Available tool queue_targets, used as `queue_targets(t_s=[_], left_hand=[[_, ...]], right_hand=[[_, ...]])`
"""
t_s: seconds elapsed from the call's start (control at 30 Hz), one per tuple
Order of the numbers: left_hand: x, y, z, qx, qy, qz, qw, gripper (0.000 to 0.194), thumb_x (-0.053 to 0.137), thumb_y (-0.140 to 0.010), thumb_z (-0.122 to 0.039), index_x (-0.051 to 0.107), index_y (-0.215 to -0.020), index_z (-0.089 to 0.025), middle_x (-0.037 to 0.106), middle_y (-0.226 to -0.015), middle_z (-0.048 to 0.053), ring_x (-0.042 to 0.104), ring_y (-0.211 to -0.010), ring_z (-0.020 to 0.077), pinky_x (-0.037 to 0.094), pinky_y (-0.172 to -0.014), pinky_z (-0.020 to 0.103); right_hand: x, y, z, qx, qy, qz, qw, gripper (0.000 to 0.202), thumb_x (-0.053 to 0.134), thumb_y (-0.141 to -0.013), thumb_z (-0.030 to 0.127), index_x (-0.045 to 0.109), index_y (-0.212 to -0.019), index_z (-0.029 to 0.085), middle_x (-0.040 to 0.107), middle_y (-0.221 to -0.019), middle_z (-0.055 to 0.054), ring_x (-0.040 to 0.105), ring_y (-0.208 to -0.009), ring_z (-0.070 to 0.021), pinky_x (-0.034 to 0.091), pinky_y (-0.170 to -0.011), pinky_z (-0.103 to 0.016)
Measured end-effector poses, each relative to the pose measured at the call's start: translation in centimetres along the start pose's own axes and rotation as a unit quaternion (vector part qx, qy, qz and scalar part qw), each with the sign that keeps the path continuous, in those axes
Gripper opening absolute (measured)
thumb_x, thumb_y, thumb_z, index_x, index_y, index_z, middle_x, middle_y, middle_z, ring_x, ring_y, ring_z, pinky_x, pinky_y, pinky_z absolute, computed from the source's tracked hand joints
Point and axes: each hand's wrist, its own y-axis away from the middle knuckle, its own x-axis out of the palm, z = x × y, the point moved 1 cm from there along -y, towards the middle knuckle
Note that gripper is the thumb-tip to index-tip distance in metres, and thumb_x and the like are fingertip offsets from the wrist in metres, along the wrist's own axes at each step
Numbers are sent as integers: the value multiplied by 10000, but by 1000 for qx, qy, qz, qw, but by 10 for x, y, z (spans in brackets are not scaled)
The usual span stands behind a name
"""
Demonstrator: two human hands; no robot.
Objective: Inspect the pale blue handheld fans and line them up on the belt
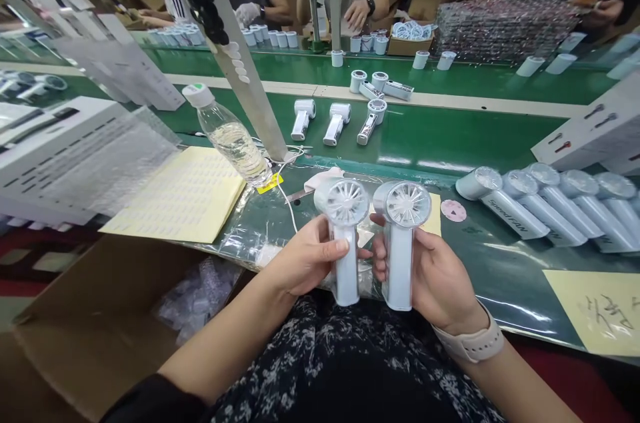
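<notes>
Two pale blue handheld fans are held upright side by side over the near edge of the bench. My left hand (313, 253) is closed around the handle of the left handheld fan (346, 263), thumb across its front. Around the handle of the right handheld fan (399, 263) wraps my right hand (435, 273), its fingertips showing at the left side. Both round grilles face me, and a clear film or cover seems to lie over the fans. Behind them a crumpled pinkish-white cloth (324, 178) rests on the bench.
At right lies a row of wrapped fans (515, 213) marked "Speed FAN". A water bottle (233, 143) leans left, near a metal post (255, 90). Several fans (337, 123) sit on the green conveyor (450, 136). An open carton (90, 323) stands below left. Co-workers sit opposite.
</notes>
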Motion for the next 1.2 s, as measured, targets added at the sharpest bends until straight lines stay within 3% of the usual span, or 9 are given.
queue_targets(t_s=[0.17, 0.3, 0.4, 0.5, 0.57, 0.7, 0.83, 0.93, 1.2], left_hand=[[-3, -3, 2, 0, 16, -15, 1000, 390, 761, -772, -473, 641, -922, -133, 666, -816, 55, 655, -721, 159, 569, -706, 285], [-5, -4, 1, 8, 57, 9, 998, 226, 602, -898, -320, 612, -1040, -144, 731, -949, 106, 709, -801, 222, 586, -746, 361], [-5, -2, -2, 17, 50, 15, 998, 247, 566, -884, -187, 572, -1128, -148, 743, -1015, 114, 726, -878, 246, 582, -792, 392], [-3, 1, -4, 21, 22, 13, 999, 314, 615, -877, -186, 535, -1180, -166, 733, -1094, 119, 727, -946, 257, 575, -840, 406], [-1, 1, -3, 26, -4, 9, 1000, 389, 671, -865, -229, 508, -1215, -185, 724, -1138, 126, 721, -993, 274, 574, -846, 406], [-1, 0, 0, 28, -62, -9, 998, 551, 751, -811, -381, 453, -1241, -210, 709, -1187, 167, 701, -1063, 324, 579, -797, 399], [-2, -1, 3, 24, -81, -22, 996, 685, 790, -732, -502, 435, -1236, -204, 716, -1170, 187, 708, -1044, 338, 577, -806, 422], [-2, -1, 4, 31, -80, -25, 996, 675, 794, -709, -534, 452, -1184, -199, 723, -1149, 185, 724, -995, 316, 577, -807, 414], [-2, -3, 6, 23, -82, -40, 996, 611, 795, -716, -519, 466, -1122, -202, 749, -1023, 126, 740, -885, 272, 584, -743, 372]], right_hand=[[1, 0, -1, -24, 30, 11, 999, 447, 440, -937, 443, 710, -744, 144, 631, -738, -68, 548, -581, -145, 496, -536, -263], [-2, -1, 0, -54, 20, 9, 998, 378, 458, -933, 439, 721, -890, 172, 643, -719, -61, 579, -600, -170, 486, -496, -263], [-6, -3, 2, -74, 16, 0, 997, 279, 545, -883, 425, 706, -935, 203, 674, -724, -52, 620, -620, -186, 523, -529, -283], [-10, -4, 2, -101, 9, -43, 994, 246, 588, -859, 410, 701, -946, 210, 719, -785, -55, 671, -679, -194, 580, -661, -320], [-11, -4, 2, -120, 5, -71, 990, 224, 598, -860, 381, 698, -980, 221, 743, -848, -55, 697, -749, -198, 587, -716, -321], [-11, -4, 2, -125, 26, -98, 987, 224, 579, -893, 353, 676, -1065, 247, 758, -899, -61, 721, -841, -218, 577, -672, -302], [-11, -4, 1, -113, 29, -118, 986, 313, 603, -894, 371, 642, -1179, 249, 754, -874, -60, 721, -826, -221, 569, -656, -303], [-10, -4, 0, -96, 24, -127, 987, 355, 623, -889, 393, 630, -1209, 240, 761, -887, -69, 720, -835, -226, 574, -677, -316], [-7, -6, -1, -87, 43, -139, 985, 261, 623, -894, 375, 692, -1062, 188, 765, -872, -79, 710, -767, -205, 570, -655, -297]])
